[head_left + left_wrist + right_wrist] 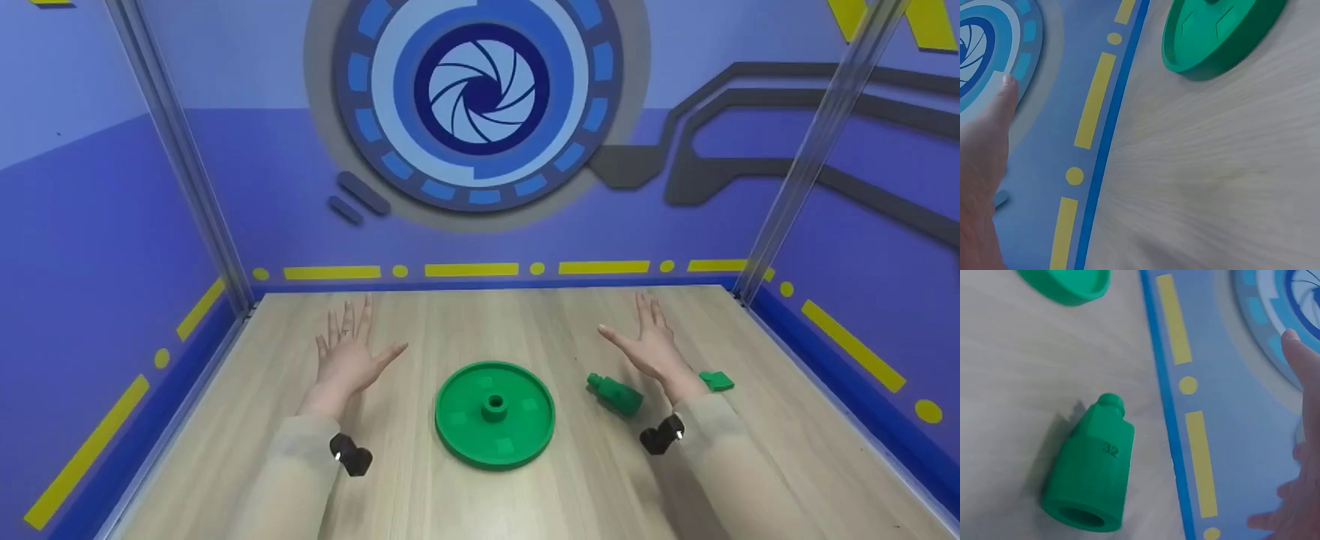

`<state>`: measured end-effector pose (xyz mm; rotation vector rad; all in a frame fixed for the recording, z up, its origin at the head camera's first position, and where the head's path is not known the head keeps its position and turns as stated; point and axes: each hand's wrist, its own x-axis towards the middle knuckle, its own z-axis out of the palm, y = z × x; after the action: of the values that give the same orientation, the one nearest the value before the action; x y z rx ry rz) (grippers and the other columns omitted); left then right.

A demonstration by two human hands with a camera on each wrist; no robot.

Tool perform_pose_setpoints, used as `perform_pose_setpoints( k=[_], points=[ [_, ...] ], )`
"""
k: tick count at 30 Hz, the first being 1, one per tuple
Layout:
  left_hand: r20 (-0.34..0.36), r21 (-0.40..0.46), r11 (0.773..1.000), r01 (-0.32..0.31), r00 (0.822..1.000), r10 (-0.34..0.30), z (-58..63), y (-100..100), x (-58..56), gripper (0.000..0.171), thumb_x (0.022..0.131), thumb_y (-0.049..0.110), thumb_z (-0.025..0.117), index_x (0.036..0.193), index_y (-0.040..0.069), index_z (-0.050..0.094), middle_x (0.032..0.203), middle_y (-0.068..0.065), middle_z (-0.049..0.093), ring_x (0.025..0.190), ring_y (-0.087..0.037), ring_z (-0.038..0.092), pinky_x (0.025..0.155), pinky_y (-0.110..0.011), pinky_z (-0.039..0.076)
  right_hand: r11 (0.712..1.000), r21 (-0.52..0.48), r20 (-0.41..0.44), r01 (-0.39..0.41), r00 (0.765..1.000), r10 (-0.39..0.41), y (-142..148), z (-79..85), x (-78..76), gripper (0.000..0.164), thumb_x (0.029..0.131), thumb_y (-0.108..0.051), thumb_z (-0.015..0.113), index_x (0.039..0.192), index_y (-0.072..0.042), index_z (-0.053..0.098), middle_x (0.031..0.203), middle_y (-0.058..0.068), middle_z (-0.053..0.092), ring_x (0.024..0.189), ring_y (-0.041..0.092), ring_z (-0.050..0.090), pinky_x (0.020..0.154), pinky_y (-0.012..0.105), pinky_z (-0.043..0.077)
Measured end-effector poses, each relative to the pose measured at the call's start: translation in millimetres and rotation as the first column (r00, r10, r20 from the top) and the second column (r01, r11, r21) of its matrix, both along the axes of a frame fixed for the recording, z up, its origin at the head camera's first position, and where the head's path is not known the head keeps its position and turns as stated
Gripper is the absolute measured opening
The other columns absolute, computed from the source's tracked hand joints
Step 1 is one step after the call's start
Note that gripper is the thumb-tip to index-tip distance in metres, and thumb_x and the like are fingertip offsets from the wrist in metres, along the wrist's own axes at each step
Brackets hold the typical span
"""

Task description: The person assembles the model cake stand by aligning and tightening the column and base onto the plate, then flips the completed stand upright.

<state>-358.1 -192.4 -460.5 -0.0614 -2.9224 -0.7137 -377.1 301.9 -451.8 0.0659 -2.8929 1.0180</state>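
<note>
A round green tray-like disc (469, 439) with a raised rim and a hollow central post lies on the table between the two hands. My left hand (349, 367) is spread over the table to the left of the disc, holding nothing. On the other side my right hand (651, 346) also has its fingers straight and its thumb out, with nothing in it. Just left of the right wrist a green socket-like cylinder (616, 396) lies on its side; the right wrist view shows the number 32 on this cylinder (1092, 467) and a hole in its wide end.
A small flat green piece (718, 381) lies right of the right wrist, partly hidden by it. The wooden table (397, 495) is bordered by blue walls with yellow dashes. Metal posts (180, 150) stand at the back corners.
</note>
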Motion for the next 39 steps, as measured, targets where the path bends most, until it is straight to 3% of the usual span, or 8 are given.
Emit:
perform_pose_setpoints(
  k=[4, 9, 20, 30, 36, 39],
  points=[
    [-0.006, 0.058, 0.998, 0.006, 1.0, -0.006, -5.4, 5.4, 4.4, 0.106, 0.094, 0.072, 0.054, 0.166, 0.027, -0.01, 0.174, -0.017, -0.008, 0.159, -0.046, -0.012, 0.125, -0.074, 0.0, 0.991, -0.134, -0.004, -0.019, 1.0, 0.018, 4.4, -8.6, 9.1, 0.108, 0.096, -0.067, 0.057, 0.166, -0.02, -0.01, 0.173, 0.022, -0.008, 0.158, 0.052, 0.0, 0.122, 0.077, 0.012],
    [-0.029, 0.113, 0.993, 0.019, 0.999, -0.016, -13.9, 13.8, 11.8, 0.103, 0.095, 0.071, 0.054, 0.167, 0.024, -0.002, 0.174, -0.019, 0.001, 0.159, -0.048, 0.0, 0.127, -0.069, 0.006, 0.958, -0.286, -0.004, -0.015, 1.0, 0.014, 9.8, -24.2, 25.0, 0.095, 0.101, -0.055, 0.058, 0.167, -0.021, -0.002, 0.174, 0.02, 0.003, 0.157, 0.05, 0.015, 0.122, 0.073, 0.025],
    [-0.082, 0.174, 0.984, 0.045, 0.996, -0.031, -43.2, 33.8, 30.3, 0.097, 0.094, 0.067, 0.06, 0.167, 0.019, 0.017, 0.172, -0.019, 0.018, 0.158, -0.047, 0.015, 0.125, -0.068, 0.023, 0.892, -0.45, 0.0, -0.033, 0.999, 0.037, 17.9, -59.2, 49.6, 0.084, 0.098, -0.039, 0.07, 0.165, -0.017, 0.023, 0.171, 0.016, 0.023, 0.155, 0.044, 0.026, 0.121, 0.066, 0.034],
    [-0.06, 0.181, 0.977, 0.111, 0.993, -0.102, -79.1, 52.2, 55.2, 0.091, 0.095, 0.062, 0.063, 0.166, 0.021, 0.023, 0.169, -0.022, 0.025, 0.156, -0.052, 0.017, 0.127, -0.068, 0.018, 0.905, -0.424, -0.009, -0.022, 1.0, 0.02, 19.0, -86.8, 56.9, 0.08, 0.093, -0.025, 0.079, 0.158, -0.007, 0.037, 0.161, 0.024, 0.041, 0.146, 0.045, 0.043, 0.118, 0.06, 0.041],
    [-0.02, 0.174, 0.974, 0.145, 0.989, -0.143, -90.5, 59.7, 63.0, 0.091, 0.091, 0.064, 0.067, 0.164, 0.025, 0.029, 0.169, -0.021, 0.027, 0.157, -0.052, 0.015, 0.126, -0.071, 0.014, 0.922, -0.386, -0.017, 0.011, 1.0, -0.018, 16.5, -95.5, 56.9, 0.077, 0.088, -0.022, 0.083, 0.153, -0.006, 0.046, 0.153, 0.022, 0.053, 0.133, 0.038, 0.056, 0.103, 0.032, 0.049],
    [0.008, 0.168, 0.972, 0.166, 0.985, -0.17, -91.6, 62.4, 64.7, 0.089, 0.09, 0.065, 0.067, 0.163, 0.029, 0.031, 0.169, -0.02, 0.027, 0.158, -0.051, 0.013, 0.125, -0.073, 0.01, 0.925, -0.378, -0.019, 0.023, 0.999, -0.032, 15.7, -96.8, 56.2, 0.075, 0.087, -0.02, 0.085, 0.151, -0.006, 0.049, 0.15, 0.02, 0.056, 0.132, 0.035, 0.056, 0.099, 0.025, 0.048]
  ],
)
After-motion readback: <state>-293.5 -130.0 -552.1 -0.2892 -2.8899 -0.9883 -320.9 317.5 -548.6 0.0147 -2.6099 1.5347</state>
